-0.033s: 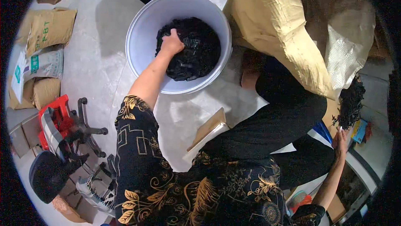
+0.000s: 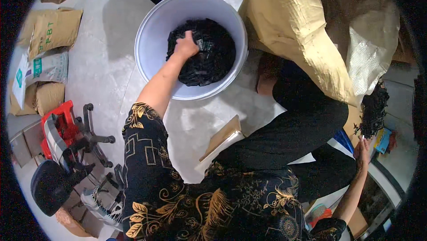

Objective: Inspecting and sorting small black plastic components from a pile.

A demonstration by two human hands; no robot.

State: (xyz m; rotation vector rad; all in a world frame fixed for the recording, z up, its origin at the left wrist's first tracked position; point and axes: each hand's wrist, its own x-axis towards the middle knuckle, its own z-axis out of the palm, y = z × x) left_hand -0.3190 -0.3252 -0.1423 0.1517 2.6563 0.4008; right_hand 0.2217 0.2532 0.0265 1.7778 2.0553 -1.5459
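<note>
My left hand (image 2: 187, 46) reaches into a big round white bucket (image 2: 151, 40) and rests on a heap of black, glossy, small pieces (image 2: 211, 63). One finger points away from me and the others spread apart; some fingertips are hidden among the pieces. Far to the right, my right hand (image 2: 362, 149) is at the lower edge of a pile of thin black pieces (image 2: 373, 112). Its fingers are pressed together, with a small white spot at their tips that I cannot make out.
A large tan paper sack (image 2: 289, 27) leans right of the bucket. Several packed sacks (image 2: 55, 34) lie at the far left. Below them stand a red plastic stool (image 2: 58, 125) and an overturned chair base (image 2: 95, 138). A flat cardboard piece (image 2: 222, 136) lies by my leg.
My left hand has shifted slightly to the right over the black pieces in the bucket. My right hand stays in the same place.
</note>
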